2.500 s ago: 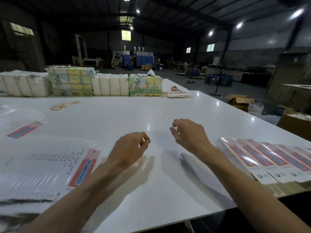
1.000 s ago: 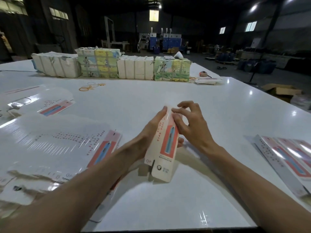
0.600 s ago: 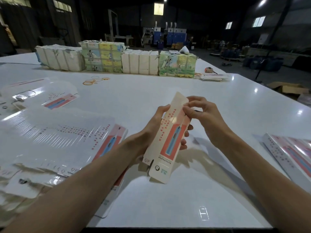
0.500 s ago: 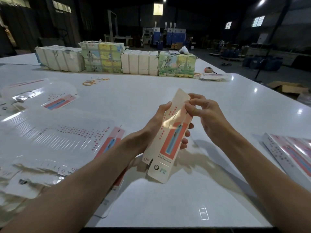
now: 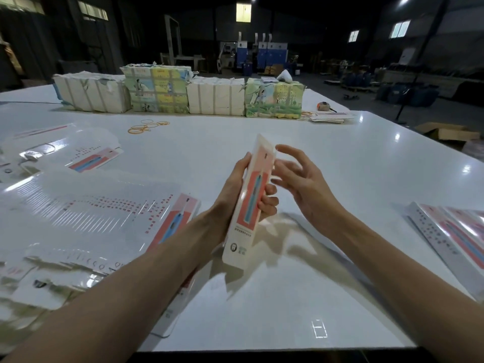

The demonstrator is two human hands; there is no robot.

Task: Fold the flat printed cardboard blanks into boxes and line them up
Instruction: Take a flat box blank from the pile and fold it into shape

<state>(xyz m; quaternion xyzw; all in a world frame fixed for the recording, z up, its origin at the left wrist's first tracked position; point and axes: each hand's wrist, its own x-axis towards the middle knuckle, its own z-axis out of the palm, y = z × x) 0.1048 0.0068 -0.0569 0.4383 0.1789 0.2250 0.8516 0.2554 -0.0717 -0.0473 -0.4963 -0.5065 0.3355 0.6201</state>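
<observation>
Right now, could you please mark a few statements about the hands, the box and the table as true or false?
1. The left hand grips the printed box. True.
2. The right hand is curled tightly round the box. False: its fingers are spread open beside the box's upper end.
3. Rubber bands lie on the white table, nearer the person than the wrapped bundles. True.
4. The box lies flat on the table. False: the left hand holds it up on end, and it is not lying flat.
</observation>
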